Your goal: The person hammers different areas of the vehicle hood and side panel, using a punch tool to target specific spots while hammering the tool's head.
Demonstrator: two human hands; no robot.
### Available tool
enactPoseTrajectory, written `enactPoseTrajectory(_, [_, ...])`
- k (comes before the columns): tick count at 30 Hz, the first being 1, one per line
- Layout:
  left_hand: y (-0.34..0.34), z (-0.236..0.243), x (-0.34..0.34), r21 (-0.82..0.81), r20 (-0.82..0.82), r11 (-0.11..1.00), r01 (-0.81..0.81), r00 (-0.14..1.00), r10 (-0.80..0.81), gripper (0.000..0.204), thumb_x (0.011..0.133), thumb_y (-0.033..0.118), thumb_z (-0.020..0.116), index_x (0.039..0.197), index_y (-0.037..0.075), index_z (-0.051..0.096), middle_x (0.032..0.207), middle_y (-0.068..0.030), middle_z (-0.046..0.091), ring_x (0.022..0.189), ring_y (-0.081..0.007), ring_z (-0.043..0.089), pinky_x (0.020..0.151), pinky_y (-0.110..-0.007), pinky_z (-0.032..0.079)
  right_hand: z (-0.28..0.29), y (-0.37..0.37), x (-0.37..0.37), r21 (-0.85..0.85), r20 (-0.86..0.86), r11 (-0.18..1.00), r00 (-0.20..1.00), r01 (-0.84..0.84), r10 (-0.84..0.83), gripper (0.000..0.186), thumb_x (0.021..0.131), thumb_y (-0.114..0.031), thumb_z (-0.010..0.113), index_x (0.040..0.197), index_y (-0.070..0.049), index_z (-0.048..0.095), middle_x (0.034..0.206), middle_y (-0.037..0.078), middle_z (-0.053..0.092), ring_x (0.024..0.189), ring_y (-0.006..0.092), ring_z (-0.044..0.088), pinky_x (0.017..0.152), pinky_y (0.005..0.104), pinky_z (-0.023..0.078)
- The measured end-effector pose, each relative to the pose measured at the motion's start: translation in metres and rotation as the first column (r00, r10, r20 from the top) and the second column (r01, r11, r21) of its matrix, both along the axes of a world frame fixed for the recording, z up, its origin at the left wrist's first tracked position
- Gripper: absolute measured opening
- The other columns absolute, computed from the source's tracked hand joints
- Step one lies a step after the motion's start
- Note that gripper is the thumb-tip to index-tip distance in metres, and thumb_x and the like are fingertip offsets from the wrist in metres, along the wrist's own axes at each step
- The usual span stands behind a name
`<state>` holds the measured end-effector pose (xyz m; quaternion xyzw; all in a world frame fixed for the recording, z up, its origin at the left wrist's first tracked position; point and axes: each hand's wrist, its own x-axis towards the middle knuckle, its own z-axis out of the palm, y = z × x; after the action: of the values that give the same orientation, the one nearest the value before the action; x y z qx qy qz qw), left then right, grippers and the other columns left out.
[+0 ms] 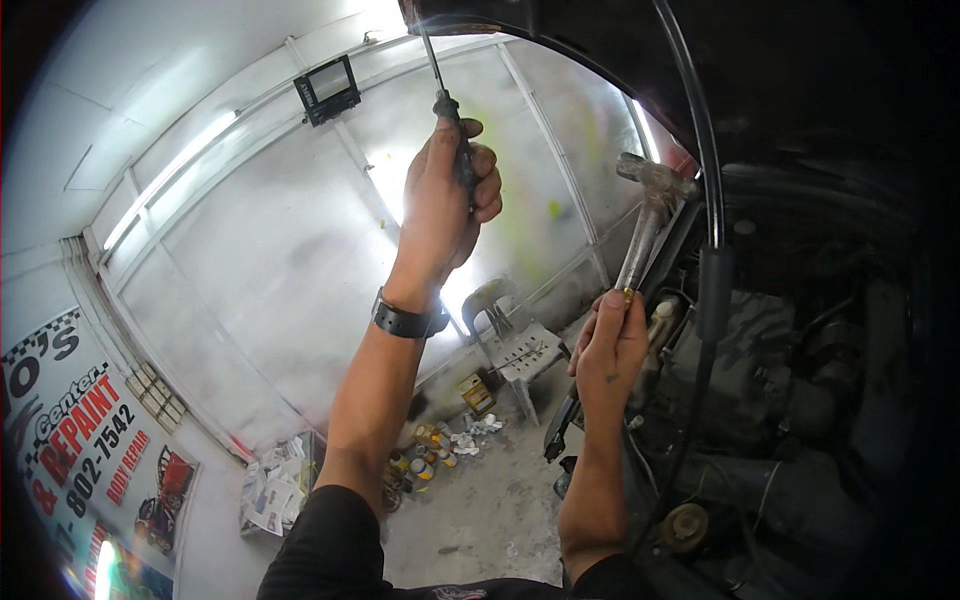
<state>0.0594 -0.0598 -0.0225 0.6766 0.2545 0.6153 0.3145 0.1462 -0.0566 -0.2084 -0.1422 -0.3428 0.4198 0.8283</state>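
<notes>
Raised high in front of me, my left hand point(440, 200) is wrapped round the dark handle of a screwdriver point(434, 66). Its thin metal shaft points up to the edge of the raised car hood point(590, 30); whether the tip touches cannot be made out. A black watch point(405, 318) sits on that wrist. Lower and to the right, my right hand point(610, 350) grips a hammer point(640, 240) by its worn handle. The hammer's head is up, beside the hood's lower side and apart from the screwdriver.
An open engine bay point(760, 370) fills the right side, with a dark hose point(708, 140) hanging before it. Behind stand a white plastic chair point(525, 355), several cans point(422, 468) on the floor point(470, 520) and newspapers point(275, 500). A banner point(80, 430) hangs at left.
</notes>
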Motion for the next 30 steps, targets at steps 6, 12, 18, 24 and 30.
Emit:
enactPoseTrajectory(6, [0.011, 0.007, -0.003, 0.004, 0.063, 0.998, 0.068, 0.996, -0.068, 0.036, 0.101, 0.039, 0.039, 0.107, 0.003, 0.044, 0.071, -0.0033, 0.044, 0.053, -0.0109, 0.037, 0.045, -0.024, 0.029, 0.004, -0.002, 0.000, -0.004, 0.022, 1.000, 1.000, -0.006, 0.006, 0.031, 0.101, -0.034, 0.043, 0.085, -0.007, 0.046, 0.052, -0.004, 0.037, 0.036, 0.0032, 0.032, 0.032, 0.0215, 0.027])
enactPoseTrajectory(12, [0.003, 0.011, 0.000, -0.031, 0.120, 0.985, 0.168, 0.979, -0.164, 0.036, 0.102, 0.038, 0.038, 0.106, 0.003, 0.044, 0.071, -0.0033, 0.044, 0.053, -0.0108, 0.037, 0.044, -0.024, 0.029, 0.035, 0.012, 0.003, 0.057, 0.130, 0.997, 0.990, 0.045, -0.052, 0.029, 0.100, -0.029, 0.046, 0.084, -0.005, 0.047, 0.056, -0.002, 0.039, 0.044, 0.0061, 0.036, 0.040, 0.0243, 0.030])
enactPoseTrajectory(18, [-0.004, 0.014, 0.006, -0.044, 0.126, 0.990, 0.134, 0.984, -0.128, 0.033, 0.102, 0.037, 0.036, 0.103, 0.005, 0.045, 0.066, 0.0002, 0.039, 0.049, -0.0078, 0.032, 0.041, -0.022, 0.025, 0.119, 0.050, 0.008, 0.235, 0.318, 0.920, 0.869, 0.314, -0.378, 0.028, 0.098, -0.024, 0.050, 0.087, 0.002, 0.053, 0.063, 0.012, 0.050, 0.056, 0.0209, 0.045, 0.057, 0.0358, 0.041])
enactPoseTrajectory(24, [0.003, -0.003, 0.009, 0.068, 0.011, 0.997, 0.038, 0.999, -0.039, 0.035, 0.103, 0.037, 0.037, 0.105, 0.002, 0.044, 0.068, -0.0036, 0.045, 0.048, -0.0107, 0.038, 0.041, -0.024, 0.027, 0.117, 0.058, -0.010, 0.268, 0.198, 0.912, 0.908, 0.311, -0.368, 0.030, 0.098, -0.027, 0.051, 0.087, 0.001, 0.054, 0.064, 0.011, 0.052, 0.057, 0.0179, 0.046, 0.057, 0.0347, 0.041])
enactPoseTrajectory(30, [0.008, 0.006, 0.001, 0.015, 0.100, 0.995, 0.100, 0.990, -0.101, 0.033, 0.103, 0.035, 0.036, 0.104, 0.003, 0.044, 0.068, -0.0031, 0.044, 0.048, -0.0100, 0.036, 0.041, -0.024, 0.026, 0.115, 0.051, -0.002, 0.225, 0.222, 0.933, 0.918, 0.281, -0.330, 0.032, 0.099, -0.028, 0.049, 0.085, 0.001, 0.053, 0.063, 0.007, 0.049, 0.057, 0.0134, 0.044, 0.055, 0.0319, 0.039])
